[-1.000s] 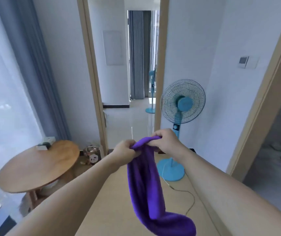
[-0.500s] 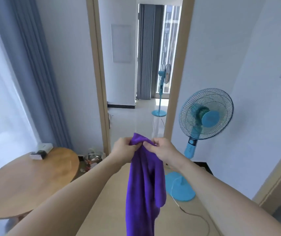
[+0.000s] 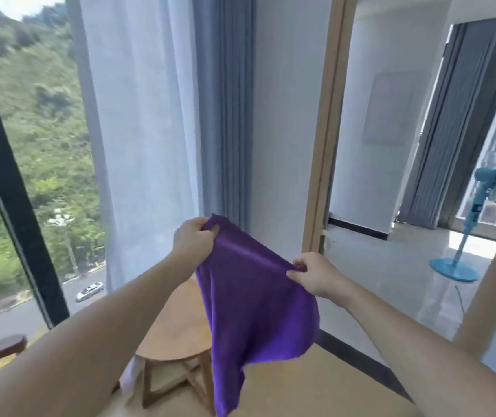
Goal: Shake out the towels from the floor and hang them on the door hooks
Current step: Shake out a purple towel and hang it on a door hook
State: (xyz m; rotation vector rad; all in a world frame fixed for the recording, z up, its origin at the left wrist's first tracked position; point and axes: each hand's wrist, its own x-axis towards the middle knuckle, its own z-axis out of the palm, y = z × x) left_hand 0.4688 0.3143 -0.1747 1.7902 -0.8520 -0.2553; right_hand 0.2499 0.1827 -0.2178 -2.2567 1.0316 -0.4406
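A purple towel (image 3: 252, 308) hangs in front of me, stretched between both hands along its top edge. My left hand (image 3: 192, 240) grips the upper left corner, held a bit higher. My right hand (image 3: 316, 275) pinches the right end of the top edge between thumb and fingers. The rest of the cloth drapes down past the bottom of the view. No door hooks show in this view.
A round wooden table (image 3: 177, 335) stands below the towel. White sheer and grey curtains (image 3: 180, 115) cover a tall window at left. A wooden door frame (image 3: 325, 145) opens to a second room with a blue standing fan (image 3: 466, 236).
My hands have pulled apart, spreading the bunched towel's top edge wide. My view has swung left, from the doorway and near fan toward the window and curtains.
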